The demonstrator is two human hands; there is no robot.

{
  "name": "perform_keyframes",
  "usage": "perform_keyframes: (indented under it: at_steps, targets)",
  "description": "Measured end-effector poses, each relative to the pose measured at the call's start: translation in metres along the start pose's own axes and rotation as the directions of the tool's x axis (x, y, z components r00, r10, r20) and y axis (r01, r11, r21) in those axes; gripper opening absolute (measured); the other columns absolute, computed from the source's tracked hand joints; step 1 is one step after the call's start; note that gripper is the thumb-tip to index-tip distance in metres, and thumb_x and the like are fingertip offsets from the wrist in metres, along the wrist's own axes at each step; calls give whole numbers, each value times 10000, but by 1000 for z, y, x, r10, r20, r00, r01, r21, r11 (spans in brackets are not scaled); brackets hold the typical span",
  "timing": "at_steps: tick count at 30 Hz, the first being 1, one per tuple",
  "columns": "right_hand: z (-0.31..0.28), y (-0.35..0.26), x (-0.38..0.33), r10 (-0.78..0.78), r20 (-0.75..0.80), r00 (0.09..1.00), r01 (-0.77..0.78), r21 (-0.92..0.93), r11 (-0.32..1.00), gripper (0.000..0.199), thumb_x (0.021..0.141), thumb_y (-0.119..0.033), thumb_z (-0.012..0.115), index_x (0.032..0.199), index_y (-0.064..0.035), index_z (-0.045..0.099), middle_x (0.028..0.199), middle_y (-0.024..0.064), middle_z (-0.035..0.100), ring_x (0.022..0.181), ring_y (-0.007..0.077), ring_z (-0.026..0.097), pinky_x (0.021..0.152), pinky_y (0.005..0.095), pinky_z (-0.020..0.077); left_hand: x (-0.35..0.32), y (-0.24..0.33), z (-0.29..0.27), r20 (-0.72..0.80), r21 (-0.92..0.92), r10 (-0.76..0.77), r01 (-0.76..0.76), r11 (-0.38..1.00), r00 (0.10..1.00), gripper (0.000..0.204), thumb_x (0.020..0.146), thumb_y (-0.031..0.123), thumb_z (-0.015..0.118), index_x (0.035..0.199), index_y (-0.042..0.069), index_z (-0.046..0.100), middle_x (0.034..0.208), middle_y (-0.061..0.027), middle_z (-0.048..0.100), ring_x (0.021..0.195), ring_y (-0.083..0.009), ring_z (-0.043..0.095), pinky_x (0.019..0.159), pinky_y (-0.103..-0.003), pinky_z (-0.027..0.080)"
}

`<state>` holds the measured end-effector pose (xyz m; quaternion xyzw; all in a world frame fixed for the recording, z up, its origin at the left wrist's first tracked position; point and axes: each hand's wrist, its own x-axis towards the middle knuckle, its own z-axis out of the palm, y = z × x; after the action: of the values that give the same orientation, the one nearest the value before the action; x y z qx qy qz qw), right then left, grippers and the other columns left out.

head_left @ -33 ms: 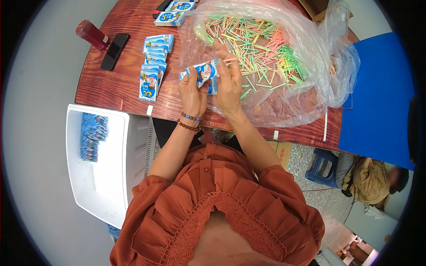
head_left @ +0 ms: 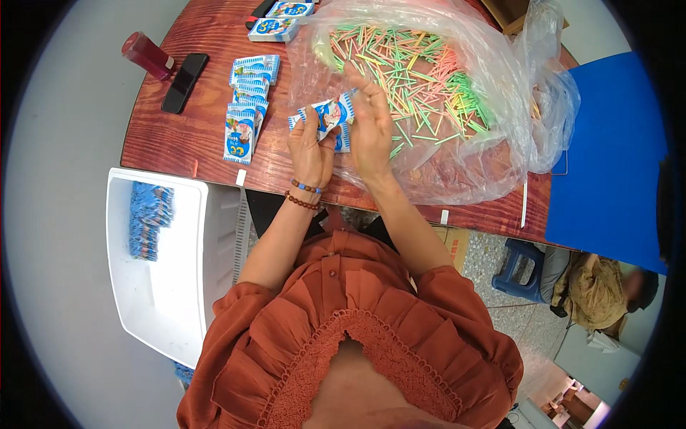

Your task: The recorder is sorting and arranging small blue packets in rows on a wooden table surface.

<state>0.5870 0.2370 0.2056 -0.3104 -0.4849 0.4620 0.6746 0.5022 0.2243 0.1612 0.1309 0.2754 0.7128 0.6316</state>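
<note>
My left hand [head_left: 309, 154] is closed on a small blue-and-white printed packet [head_left: 330, 116], its thumb lying over the front. A second packet [head_left: 344, 139] shows just beneath the first, beside the fingers. My right hand [head_left: 371, 125] is at the right end of the upper packet, fingers stretched away from me; I see nothing held in it. Its thumb tip is hard to make out against the packet edge. Beyond the right hand lie many thin pink, green and yellow sticks [head_left: 421, 86] in a large clear plastic bag [head_left: 493, 175], spread open on the table.
Overlapping packets [head_left: 243, 132] form a row on the red-brown wooden table [head_left: 153, 139]. A black phone [head_left: 185, 84] and a red jar [head_left: 148, 56] lie farther left. More packets [head_left: 274, 28] sit at the back. Below left stands a white bin [head_left: 193, 286] with blue packets inside.
My right hand has shifted slightly, its thumb drawing away from the packet's front. The pink sticks that showed between its fingers are out of sight.
</note>
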Motion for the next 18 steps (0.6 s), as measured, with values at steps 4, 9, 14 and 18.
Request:
perform_keyframes:
  at_steps: [4,9,14,18]
  targets:
    - [-12,-7,15,78,114,990,-75,-24,997,285,974,-142,461,1226,-25,524,1371,119,473,1238,154,438,958,262,385,8,-6,-4,-15,-6,-30,30,1000,999,213,964,244,552,956,40,613,899,-48,657,791,-138,619,680,-286,514]
    - [-85,-22,41,100,246,964,52,-545,837,175,898,-118,578,1032,-23,636,1007,50,639,928,178,596,801,311,463,13,3,-12,-5,-47,-53,53,998,999,279,959,287,556,932,13,605,866,-62,640,728,-155,586,660,-289,499]
    - [-116,-15,26,438,551,710,404,-829,388,135,791,-107,590,888,-18,619,911,164,618,890,355,597,730,412,497,14,5,-19,1,-44,-32,32,999,999,272,959,280,556,928,14,605,863,-73,628,737,-163,580,663,-302,500]
    - [-109,-6,22,512,523,681,528,-836,151,152,794,-110,567,909,-12,568,900,157,607,861,365,606,730,456,498,12,1,-19,-44,-68,-57,54,996,997,241,955,261,566,934,24,606,871,-61,634,760,-157,587,667,-306,501]
